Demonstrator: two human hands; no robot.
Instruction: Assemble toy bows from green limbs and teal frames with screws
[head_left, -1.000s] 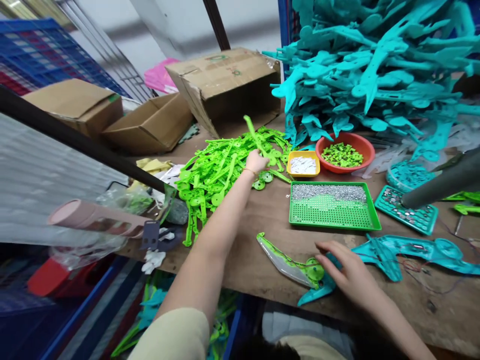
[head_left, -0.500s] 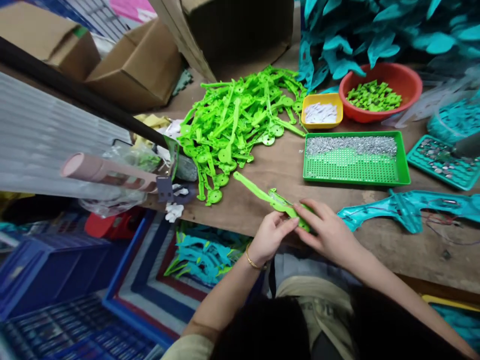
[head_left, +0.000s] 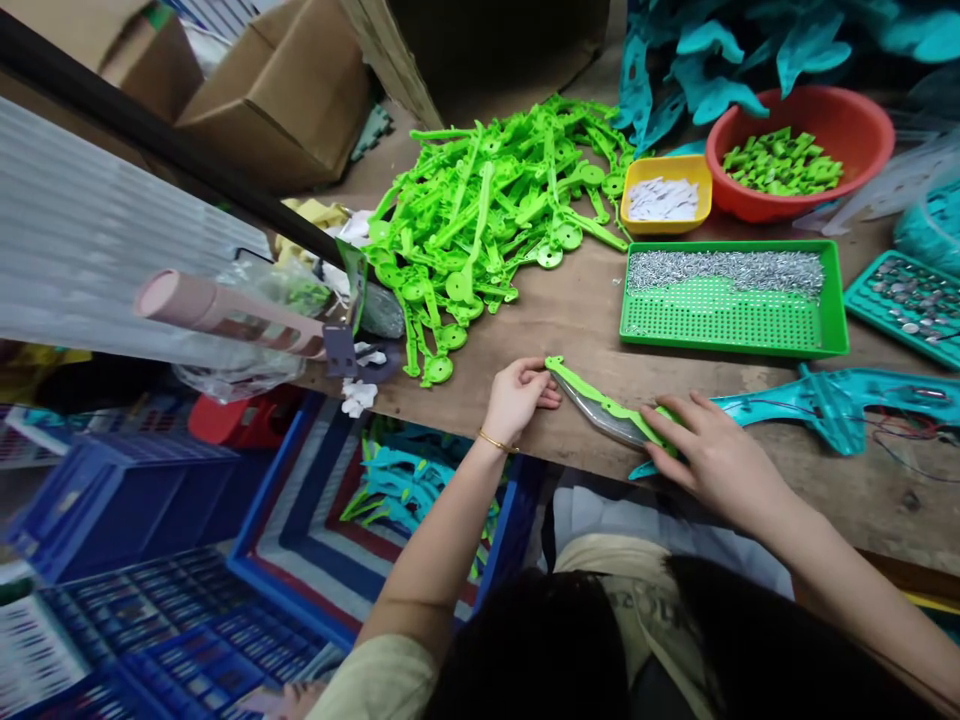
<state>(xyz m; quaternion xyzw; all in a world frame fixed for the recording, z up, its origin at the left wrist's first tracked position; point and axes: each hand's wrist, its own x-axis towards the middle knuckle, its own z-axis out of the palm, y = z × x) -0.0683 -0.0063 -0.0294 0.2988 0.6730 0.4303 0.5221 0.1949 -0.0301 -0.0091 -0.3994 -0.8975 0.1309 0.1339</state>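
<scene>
A long bright green plastic part [head_left: 600, 398] with a clear, curved strip along its lower side lies at a slant between my hands at the table's front edge. My left hand [head_left: 517, 402] has its fingers curled at the part's far left tip, pinching it. Fingers and thumb of my right hand [head_left: 705, 450] close round the part's right end and hide much of it. Under that hand, a turquoise tip [head_left: 642, 470] pokes out. Just right of it lies a turquoise plastic frame [head_left: 832, 408] with thin wires.
A heap of green plastic parts [head_left: 502, 210] covers the table's back left. Behind my hands stand a green tray [head_left: 735, 345] of small metal pieces, a yellow tub [head_left: 666, 222] of white strips and a red bowl [head_left: 855, 170] of green pieces. A blue crate [head_left: 262, 580] sits below left.
The green part has been turned round and now shows the clear strip along its lower side. My hands have moved apart, the left to its tip, the right to its other end.
</scene>
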